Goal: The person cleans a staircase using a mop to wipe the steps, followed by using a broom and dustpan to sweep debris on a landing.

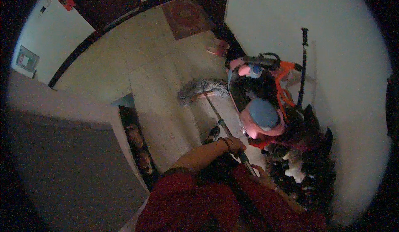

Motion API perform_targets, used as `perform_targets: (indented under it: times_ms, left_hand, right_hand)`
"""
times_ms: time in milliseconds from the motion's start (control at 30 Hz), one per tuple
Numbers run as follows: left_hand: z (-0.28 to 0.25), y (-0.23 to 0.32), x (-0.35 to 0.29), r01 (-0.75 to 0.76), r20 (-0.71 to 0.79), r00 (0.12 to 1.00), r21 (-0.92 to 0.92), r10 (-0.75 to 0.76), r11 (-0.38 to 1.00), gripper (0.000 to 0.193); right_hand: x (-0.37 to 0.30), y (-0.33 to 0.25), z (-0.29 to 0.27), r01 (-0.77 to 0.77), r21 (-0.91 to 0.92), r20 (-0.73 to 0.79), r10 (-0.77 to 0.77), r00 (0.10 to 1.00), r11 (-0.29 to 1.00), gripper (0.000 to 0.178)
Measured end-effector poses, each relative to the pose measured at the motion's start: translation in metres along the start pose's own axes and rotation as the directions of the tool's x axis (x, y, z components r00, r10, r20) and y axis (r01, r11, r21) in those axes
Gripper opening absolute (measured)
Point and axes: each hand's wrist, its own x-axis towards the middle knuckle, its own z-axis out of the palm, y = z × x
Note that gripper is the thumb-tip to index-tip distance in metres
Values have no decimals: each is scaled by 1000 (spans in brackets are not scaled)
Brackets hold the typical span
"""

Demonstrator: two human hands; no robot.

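A long-handled mop [225, 127] slants away from me, its shaggy grey head [195, 90] flat on the pale tiled floor. My left hand [236, 146], with a bracelet at the wrist, is closed round the upper part of the pole. Nearer my body, my right hand [262, 173] is closed on the pole's end, partly in shadow. Just right of the mop head stands a pink and blue wheeled child's seat or ride-on [266, 113], close to the pole. My foot shows in part beside my left forearm.
Along the right wall [349, 65] lie heaped shoes [294, 167], an orange frame [284, 84] and an upright black pole [303, 65]. Pink slippers [218, 49] and a reddish mat [186, 19] lie farther off by dark doors. A pale cabinet or partition [62, 161] stands at left.
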Motion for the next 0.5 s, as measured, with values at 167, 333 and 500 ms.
perform_targets:
  times_ms: [167,333,500]
  left_hand:
    - [-29,-39,-46,585,-356,730,-117,-584,803,50]
    - [-53,-59,-58,711,-69,703,66,-708,700,60]
    - [-30,-42,-15,370,-63,929,125,-365,921,35]
  right_hand:
    - [78,-145,-12,-266,-28,9,266,964,964,60]
    - [91,-135,-20,-240,-26,76,242,967,970,61]
    - [44,-145,-43,-279,-141,135,298,945,950,57]
